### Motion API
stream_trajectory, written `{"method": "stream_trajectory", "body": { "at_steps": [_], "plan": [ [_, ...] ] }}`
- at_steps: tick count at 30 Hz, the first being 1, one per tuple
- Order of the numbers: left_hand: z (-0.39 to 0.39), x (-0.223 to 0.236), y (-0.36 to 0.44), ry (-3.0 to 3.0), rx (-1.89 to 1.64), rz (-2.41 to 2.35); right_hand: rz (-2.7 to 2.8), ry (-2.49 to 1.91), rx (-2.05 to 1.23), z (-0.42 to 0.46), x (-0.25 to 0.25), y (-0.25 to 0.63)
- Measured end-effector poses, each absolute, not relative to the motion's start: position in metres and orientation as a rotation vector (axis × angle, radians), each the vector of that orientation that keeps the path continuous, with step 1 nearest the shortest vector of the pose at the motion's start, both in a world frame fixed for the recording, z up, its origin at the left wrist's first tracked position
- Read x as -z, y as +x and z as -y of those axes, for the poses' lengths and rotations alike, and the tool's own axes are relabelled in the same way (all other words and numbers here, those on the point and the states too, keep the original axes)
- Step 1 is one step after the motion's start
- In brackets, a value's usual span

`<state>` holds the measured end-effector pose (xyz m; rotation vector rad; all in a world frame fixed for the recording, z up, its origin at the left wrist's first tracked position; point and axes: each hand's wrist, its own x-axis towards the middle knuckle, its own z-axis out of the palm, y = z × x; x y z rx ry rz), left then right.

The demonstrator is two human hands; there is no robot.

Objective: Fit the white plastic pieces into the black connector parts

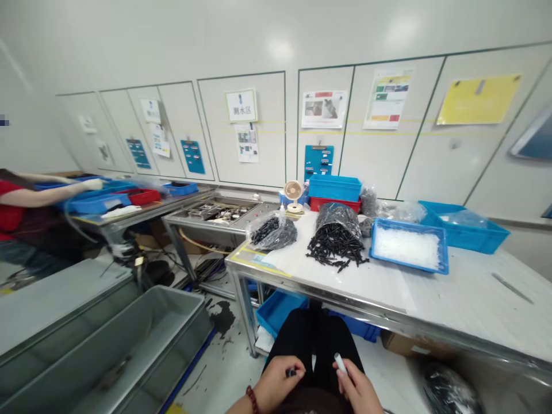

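Note:
Over my lap, my left hand [278, 380] is closed around a small black part [291, 372], most of it hidden by the fingers. A short whitish cylinder [340, 363] sticks up from my right hand [357, 388], pinched between thumb and fingers. The two hands are apart, below the front edge of the table [388, 290]. On that table, a heap of black slender parts [334, 244] spills from a clear plastic bag. Beside it stands a blue tray [444, 261] filled with small white translucent pieces [407, 247].
A second bag of black parts [273, 231], a small fan [294, 194], blue bins [335, 187] and metal tweezers [512, 287] rest on the table. Grey tubs [172, 345] stand at the left. Farther left, a person in red [17, 204] reaches over bins.

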<state>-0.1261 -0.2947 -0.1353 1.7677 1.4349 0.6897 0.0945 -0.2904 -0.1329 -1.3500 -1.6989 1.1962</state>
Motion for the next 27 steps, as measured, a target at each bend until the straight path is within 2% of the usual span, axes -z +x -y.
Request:
{"method": "stream_trajectory", "body": {
  "at_steps": [6,13,15,19,23,27],
  "plan": [
    [0.255,0.109,-0.115,1.832,-0.703,-1.303,1.654,-1.37,-1.115,0.273,0.11,0.12],
    [0.149,0.027,-0.099,2.104,-1.011,-1.29,1.789,-1.451,-0.773,0.215,0.021,0.161],
    [0.113,0.01,-0.089,2.278,-0.904,-1.344,1.87,-1.442,-0.638,0.184,-0.003,0.165],
    [0.061,0.0,-0.067,2.47,-0.478,-1.569,2.059,-1.36,-0.383,0.112,-0.031,0.157],
    [0.035,0.006,-0.055,2.519,-0.332,-1.553,2.202,-1.378,-0.278,0.053,-0.034,0.137],
    [0.02,0.002,-0.053,2.545,-0.33,-1.522,2.257,-1.423,-0.234,0.025,-0.019,0.127]
  ]
}}
